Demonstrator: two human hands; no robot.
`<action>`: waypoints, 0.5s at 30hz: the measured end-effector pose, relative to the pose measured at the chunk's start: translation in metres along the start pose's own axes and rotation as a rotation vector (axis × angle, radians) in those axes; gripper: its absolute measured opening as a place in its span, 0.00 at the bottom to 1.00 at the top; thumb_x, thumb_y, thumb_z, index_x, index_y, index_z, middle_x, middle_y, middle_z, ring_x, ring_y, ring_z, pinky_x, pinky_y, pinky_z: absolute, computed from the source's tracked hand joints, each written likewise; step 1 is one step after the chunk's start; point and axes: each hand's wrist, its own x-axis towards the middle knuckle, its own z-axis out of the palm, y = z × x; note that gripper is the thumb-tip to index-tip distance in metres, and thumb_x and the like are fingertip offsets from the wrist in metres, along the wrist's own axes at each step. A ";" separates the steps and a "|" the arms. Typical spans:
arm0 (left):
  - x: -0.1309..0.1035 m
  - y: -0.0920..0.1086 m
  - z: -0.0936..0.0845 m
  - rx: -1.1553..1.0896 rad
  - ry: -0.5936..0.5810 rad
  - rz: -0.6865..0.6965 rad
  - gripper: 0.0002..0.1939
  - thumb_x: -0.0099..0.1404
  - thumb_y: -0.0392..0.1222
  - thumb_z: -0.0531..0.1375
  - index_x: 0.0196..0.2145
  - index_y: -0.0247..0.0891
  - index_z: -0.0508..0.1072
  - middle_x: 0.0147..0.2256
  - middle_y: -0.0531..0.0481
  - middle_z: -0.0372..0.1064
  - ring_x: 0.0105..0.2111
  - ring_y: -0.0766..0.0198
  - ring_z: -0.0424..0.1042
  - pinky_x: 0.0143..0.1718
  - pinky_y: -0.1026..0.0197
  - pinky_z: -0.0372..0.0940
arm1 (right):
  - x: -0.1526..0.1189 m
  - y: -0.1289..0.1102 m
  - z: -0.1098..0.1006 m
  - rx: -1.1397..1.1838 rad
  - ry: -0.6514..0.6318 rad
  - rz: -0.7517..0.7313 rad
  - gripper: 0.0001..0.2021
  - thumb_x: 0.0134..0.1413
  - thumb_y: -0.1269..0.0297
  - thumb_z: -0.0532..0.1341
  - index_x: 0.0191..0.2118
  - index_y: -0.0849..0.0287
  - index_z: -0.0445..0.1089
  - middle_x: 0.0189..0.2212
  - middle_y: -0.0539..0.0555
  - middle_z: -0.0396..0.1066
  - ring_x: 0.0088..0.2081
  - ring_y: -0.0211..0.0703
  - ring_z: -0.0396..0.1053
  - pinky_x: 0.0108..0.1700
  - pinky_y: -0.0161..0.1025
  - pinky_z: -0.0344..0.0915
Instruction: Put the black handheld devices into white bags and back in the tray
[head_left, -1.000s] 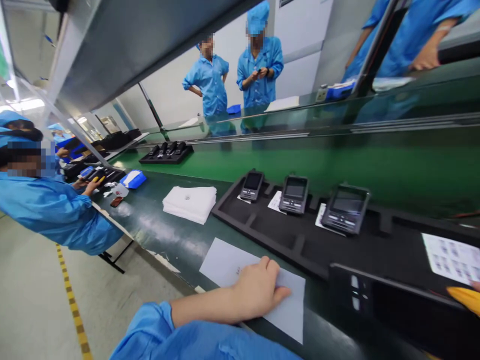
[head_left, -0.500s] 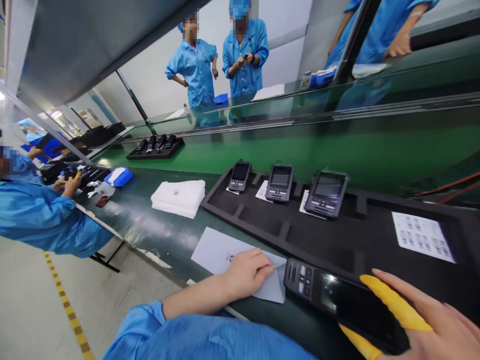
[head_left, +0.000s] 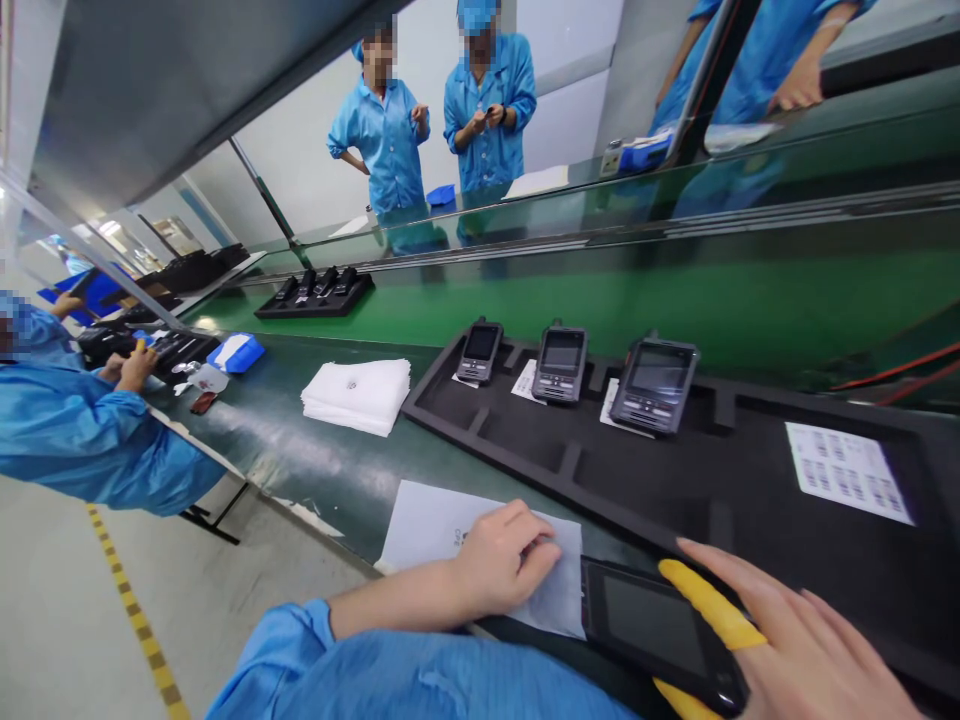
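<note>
A black handheld radio with a screen [head_left: 651,618] lies at the front edge of the bench, its left end inside the mouth of a translucent white bag [head_left: 426,522]. My right hand [head_left: 799,635], with yellow finger cots on thumb and a finger, grips the radio by its right end. On the bag rests my left hand [head_left: 511,562], its fingers curled at the bag near the opening. Behind both hands a black tray [head_left: 637,485] carries three similar radios, among them one near its middle [head_left: 654,385], each over a white label.
A stack of white bags [head_left: 358,395] lies left of the tray. A label sheet [head_left: 847,472] is in the tray's right part. Farther back a smaller black tray [head_left: 319,308] holds several devices. A co-worker [head_left: 97,430] sits at left; others stand across the green bench.
My right hand has moved left, pushing the radio's keypad end into the bag. The bag now covers that end. My left hand has barely shifted.
</note>
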 end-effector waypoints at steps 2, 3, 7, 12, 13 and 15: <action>-0.001 0.000 0.002 0.015 -0.005 0.018 0.13 0.62 0.41 0.43 0.30 0.35 0.64 0.24 0.50 0.61 0.25 0.68 0.62 0.27 0.66 0.61 | 0.017 -0.007 -0.001 -0.019 0.023 -0.126 0.16 0.39 0.68 0.44 0.38 0.60 0.58 0.43 0.57 0.58 0.38 0.52 0.61 0.38 0.50 0.55; -0.001 0.001 0.002 0.027 -0.003 0.027 0.13 0.62 0.41 0.42 0.31 0.34 0.64 0.25 0.49 0.61 0.26 0.68 0.62 0.28 0.65 0.62 | 0.024 -0.011 0.000 -0.020 0.035 -0.159 0.17 0.39 0.69 0.44 0.38 0.62 0.58 0.43 0.58 0.58 0.39 0.52 0.61 0.38 0.49 0.56; 0.002 0.003 -0.001 0.086 -0.015 0.072 0.15 0.62 0.42 0.42 0.35 0.33 0.64 0.28 0.46 0.63 0.29 0.65 0.63 0.29 0.62 0.62 | 0.039 -0.023 0.016 0.026 0.025 -0.181 0.20 0.36 0.68 0.46 0.41 0.65 0.57 0.44 0.60 0.57 0.41 0.52 0.59 0.39 0.48 0.57; 0.016 -0.003 -0.023 0.182 -0.098 -0.084 0.17 0.61 0.46 0.42 0.41 0.33 0.61 0.36 0.43 0.62 0.37 0.61 0.62 0.37 0.58 0.61 | 0.042 -0.030 0.030 0.044 0.066 -0.194 0.20 0.38 0.69 0.46 0.43 0.65 0.56 0.43 0.61 0.57 0.42 0.51 0.59 0.40 0.49 0.58; 0.019 -0.005 -0.028 0.203 -0.103 -0.119 0.17 0.61 0.47 0.43 0.41 0.33 0.61 0.36 0.42 0.62 0.38 0.60 0.62 0.37 0.57 0.61 | 0.043 -0.031 0.030 0.045 0.081 -0.193 0.20 0.39 0.69 0.46 0.43 0.64 0.55 0.43 0.60 0.57 0.42 0.50 0.59 0.40 0.49 0.57; 0.024 -0.004 -0.034 0.232 -0.151 -0.136 0.19 0.60 0.51 0.44 0.38 0.34 0.63 0.32 0.45 0.64 0.33 0.59 0.65 0.33 0.57 0.62 | 0.047 -0.034 0.027 0.042 0.119 -0.199 0.21 0.38 0.69 0.46 0.44 0.64 0.55 0.43 0.60 0.57 0.42 0.50 0.59 0.41 0.49 0.56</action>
